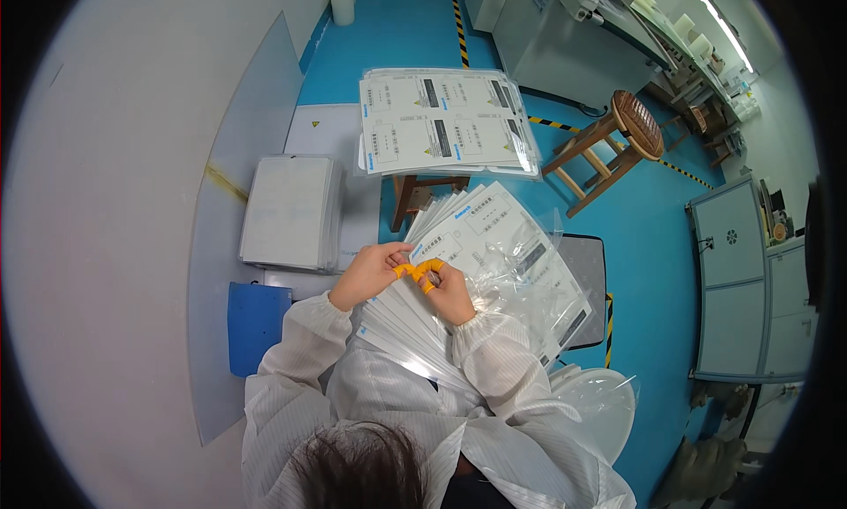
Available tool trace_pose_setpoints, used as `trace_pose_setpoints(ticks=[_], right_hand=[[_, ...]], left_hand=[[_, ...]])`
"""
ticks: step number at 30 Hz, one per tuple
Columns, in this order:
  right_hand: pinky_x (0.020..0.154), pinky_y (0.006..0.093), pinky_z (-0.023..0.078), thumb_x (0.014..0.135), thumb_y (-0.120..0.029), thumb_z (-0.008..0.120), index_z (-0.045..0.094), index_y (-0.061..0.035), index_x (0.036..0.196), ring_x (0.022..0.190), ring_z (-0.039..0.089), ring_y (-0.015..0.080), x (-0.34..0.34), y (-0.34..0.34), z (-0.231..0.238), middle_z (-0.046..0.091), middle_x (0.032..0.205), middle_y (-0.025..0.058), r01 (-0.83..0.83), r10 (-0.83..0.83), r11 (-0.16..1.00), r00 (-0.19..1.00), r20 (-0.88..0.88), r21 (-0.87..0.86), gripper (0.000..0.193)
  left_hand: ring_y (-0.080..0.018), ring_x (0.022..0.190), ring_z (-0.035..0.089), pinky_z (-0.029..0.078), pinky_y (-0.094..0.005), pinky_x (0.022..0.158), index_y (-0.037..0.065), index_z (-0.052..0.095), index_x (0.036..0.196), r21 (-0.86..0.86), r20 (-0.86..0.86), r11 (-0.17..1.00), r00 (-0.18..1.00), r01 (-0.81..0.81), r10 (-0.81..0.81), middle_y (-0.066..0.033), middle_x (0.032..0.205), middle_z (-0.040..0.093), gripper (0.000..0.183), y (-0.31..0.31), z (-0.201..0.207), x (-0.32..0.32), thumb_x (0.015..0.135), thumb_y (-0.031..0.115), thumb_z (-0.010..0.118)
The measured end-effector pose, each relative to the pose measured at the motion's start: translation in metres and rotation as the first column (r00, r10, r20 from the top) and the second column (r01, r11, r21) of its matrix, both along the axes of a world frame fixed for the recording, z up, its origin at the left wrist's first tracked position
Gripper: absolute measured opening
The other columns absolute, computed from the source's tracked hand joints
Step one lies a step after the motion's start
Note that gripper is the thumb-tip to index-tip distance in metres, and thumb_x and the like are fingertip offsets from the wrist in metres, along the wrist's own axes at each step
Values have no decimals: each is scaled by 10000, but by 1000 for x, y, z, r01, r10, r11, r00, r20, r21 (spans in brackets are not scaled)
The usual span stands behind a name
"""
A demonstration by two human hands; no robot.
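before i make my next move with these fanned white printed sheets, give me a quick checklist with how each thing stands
1. Yellow finger covers worn on the right hand: ok.
2. Left hand at the left side of the fanned stack of white printed sheets: ok.
3. A single sheet pinched between the fingertips: cannot tell, the fingers hide it.
4. Edges of the fanned stack lined up: not ok, they are spread in steps.
5. Top sheet free of the crumpled clear plastic film: not ok, film lies across part of it.
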State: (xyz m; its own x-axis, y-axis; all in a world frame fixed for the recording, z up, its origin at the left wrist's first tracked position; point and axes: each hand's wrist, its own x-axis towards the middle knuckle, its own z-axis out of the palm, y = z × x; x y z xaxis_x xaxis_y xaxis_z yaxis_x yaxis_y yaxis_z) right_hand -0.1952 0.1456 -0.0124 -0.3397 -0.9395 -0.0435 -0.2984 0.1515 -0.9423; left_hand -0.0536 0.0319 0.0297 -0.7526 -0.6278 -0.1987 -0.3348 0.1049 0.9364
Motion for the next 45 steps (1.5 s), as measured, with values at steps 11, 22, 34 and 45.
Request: trace_pose_setpoints(ticks=[11, 22, 34, 45], right_hand=[[677, 281, 457, 859, -79, 546, 547, -9, 919, 711, 554, 161, -24, 13, 4, 615, 831, 79, 409, -376, 912, 817, 437, 20, 91], [683, 295, 426, 950, -191, 417, 452, -82, 938, 585, 405, 114, -53, 26, 3, 419, 697, 1, 510, -97, 825, 550, 829, -242, 116], [605, 271, 395, 937, -176, 424, 451, -100, 956, 558, 386, 99, -31, 28, -1, 426, 675, -2, 429, -119, 886, 577, 808, -175, 83], [564, 243, 366, 882, -72, 477, 450, -63, 689, 563, 388, 137, -319, 300, -2, 399, 618, 31, 942, -82, 181, 300, 950, -282, 196]], left_hand=[[-61, 651, 483, 423, -179, 620, -8, 559, 1117, 111, -3, 993, 999, -48, 49, -18, 743, 556, 341, -2, 1, 7, 783, -60, 606], [-67, 689, 496, 432, -196, 649, 8, 546, 1136, 294, -133, 952, 990, 85, -47, -28, 783, 549, 384, 0, 2, 26, 767, -33, 645], [-172, 761, 610, 481, -283, 715, 6, 592, 1111, -310, 91, 907, 958, 285, -270, -151, 896, 665, 292, -2, 27, -23, 823, 44, 565], [-95, 768, 584, 478, -222, 692, -54, 566, 1135, 191, -233, 923, 898, -334, 373, -87, 936, 645, 284, -138, -34, 51, 874, 42, 506]])
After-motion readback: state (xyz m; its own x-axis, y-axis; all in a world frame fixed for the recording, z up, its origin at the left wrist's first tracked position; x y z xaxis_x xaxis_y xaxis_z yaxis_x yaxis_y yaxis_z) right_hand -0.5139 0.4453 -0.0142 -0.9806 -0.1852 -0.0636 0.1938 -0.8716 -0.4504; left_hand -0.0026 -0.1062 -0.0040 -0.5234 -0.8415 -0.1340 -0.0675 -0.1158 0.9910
